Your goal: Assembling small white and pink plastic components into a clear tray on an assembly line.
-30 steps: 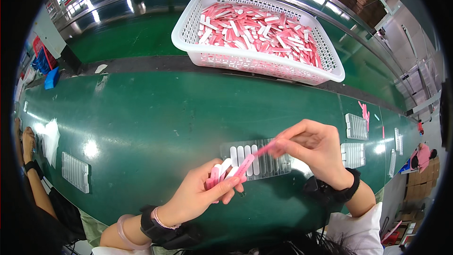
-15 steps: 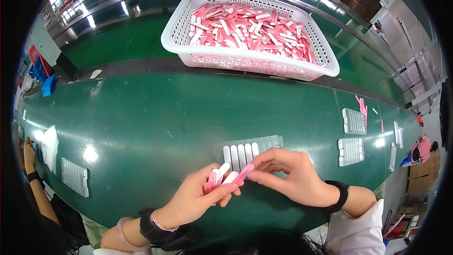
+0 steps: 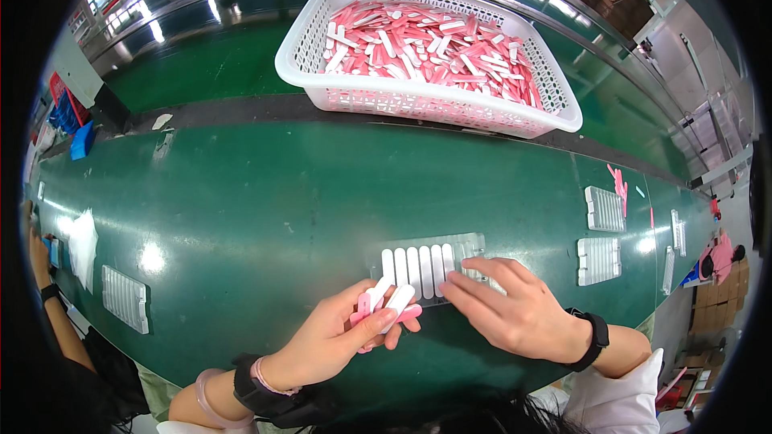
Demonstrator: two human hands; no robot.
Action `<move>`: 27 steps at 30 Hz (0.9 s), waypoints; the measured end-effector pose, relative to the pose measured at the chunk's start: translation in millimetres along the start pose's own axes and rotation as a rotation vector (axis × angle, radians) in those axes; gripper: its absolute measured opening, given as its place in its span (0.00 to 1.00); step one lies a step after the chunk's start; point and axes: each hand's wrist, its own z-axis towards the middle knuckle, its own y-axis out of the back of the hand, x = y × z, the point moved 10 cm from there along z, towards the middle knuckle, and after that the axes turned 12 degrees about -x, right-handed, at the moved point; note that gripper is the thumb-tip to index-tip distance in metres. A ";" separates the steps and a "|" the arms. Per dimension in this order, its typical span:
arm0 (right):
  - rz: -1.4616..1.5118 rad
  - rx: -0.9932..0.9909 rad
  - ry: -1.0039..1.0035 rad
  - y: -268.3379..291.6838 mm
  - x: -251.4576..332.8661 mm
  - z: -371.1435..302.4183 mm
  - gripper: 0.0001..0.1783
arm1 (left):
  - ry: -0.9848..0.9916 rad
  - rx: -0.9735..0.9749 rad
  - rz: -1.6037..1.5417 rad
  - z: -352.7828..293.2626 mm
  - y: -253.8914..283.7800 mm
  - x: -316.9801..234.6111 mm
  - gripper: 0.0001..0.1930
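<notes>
My left hand (image 3: 342,325) is closed around a small bunch of round-ended, pink-and-white nail files (image 3: 400,299). In front of me lies a clear plastic tray (image 3: 476,246). Several files (image 3: 413,273) stand side by side in its slots, white faces up. My right hand (image 3: 515,305) reaches over the tray's right part. Its fingers are stretched out, the tips touching the rightmost file (image 3: 448,261) in the row, and they hide some of the slots behind them.
A white perforated basket (image 3: 362,96) heaped with pink and white files stands at the back. Similar trays lie on the right (image 3: 599,261) and left (image 3: 125,299). Loose pink files (image 3: 619,185) lie far right. Another person's arm (image 3: 60,317) is at the left edge.
My right hand has moved right from the left hand's bunch to the tray. One more file now lies in the row, and the pink one between my hands is gone from there.
</notes>
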 end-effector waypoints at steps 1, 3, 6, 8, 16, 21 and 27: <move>0.001 -0.002 -0.004 1.2 2.1 2.3 0.13 | -0.020 0.010 0.044 0.0 -0.8 -1.7 0.12; 0.510 -0.032 -0.545 -8.0 -30.4 0.5 0.10 | -0.023 0.002 0.042 0.4 -0.7 -2.1 0.11; 0.796 -0.033 -0.714 -22.4 -31.7 2.9 0.08 | -0.040 -0.005 0.017 0.7 -1.8 -2.9 0.09; 0.981 0.053 -0.812 -35.1 -30.0 1.9 0.06 | -0.052 -0.005 -0.005 1.0 -0.2 -3.2 0.08; 1.184 0.010 -1.118 -44.2 -40.7 -12.2 0.07 | -0.088 0.024 0.041 1.3 -0.3 -4.3 0.11; 1.117 -0.192 -0.919 -30.0 -44.4 -4.9 0.08 | -0.100 -0.024 -0.054 1.1 4.8 -8.0 0.12; 1.212 -0.096 -1.053 -43.3 -37.4 -3.8 0.06 | -0.115 -0.010 -0.003 -1.7 0.3 -8.1 0.11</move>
